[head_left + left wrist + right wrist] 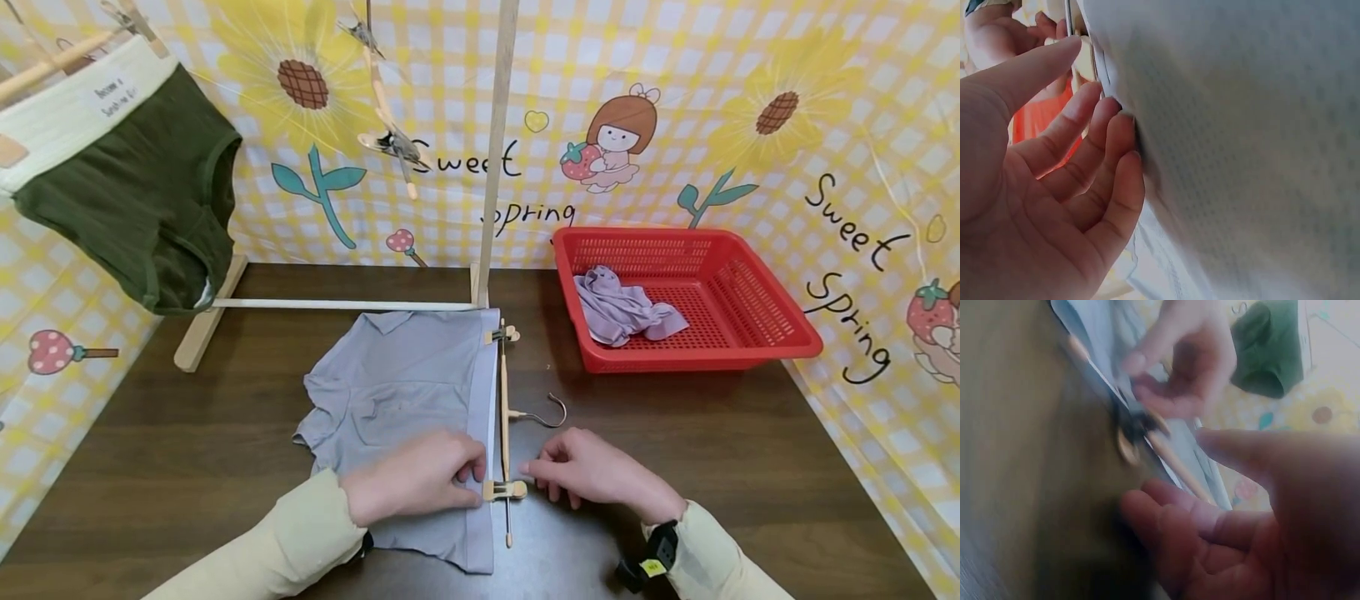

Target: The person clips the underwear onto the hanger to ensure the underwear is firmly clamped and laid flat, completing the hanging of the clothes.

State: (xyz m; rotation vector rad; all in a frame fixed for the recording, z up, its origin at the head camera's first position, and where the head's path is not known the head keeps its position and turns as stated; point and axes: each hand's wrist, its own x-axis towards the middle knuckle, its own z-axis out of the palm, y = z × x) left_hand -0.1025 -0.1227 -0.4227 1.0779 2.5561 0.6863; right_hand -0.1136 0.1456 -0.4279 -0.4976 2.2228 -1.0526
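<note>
Lavender-grey underpants (405, 367) lie flat on the table, waistband toward the right. Along that waistband runs a wooden clip hanger (505, 400), its metal hook (557, 414) pointing right. Its far clip (502, 335) and near clip (505, 490) both sit at the waistband's edge. My left hand (416, 475) rests on the fabric beside the near clip; in the left wrist view its loosely bent fingertips (1127, 134) touch the cloth. To the right of that clip, my right hand (592, 471) hovers with relaxed, slightly curled fingers and nothing in its grasp.
A red basket (690, 358) at the back right contains a crumpled lavender garment (618, 304). Dark green underpants (142, 183) hang from a hanger at upper left. Behind the underpants stands a wooden rack with an upright post (495, 158) and a white lower bar (345, 306); another clip hanger (382, 100) dangles above.
</note>
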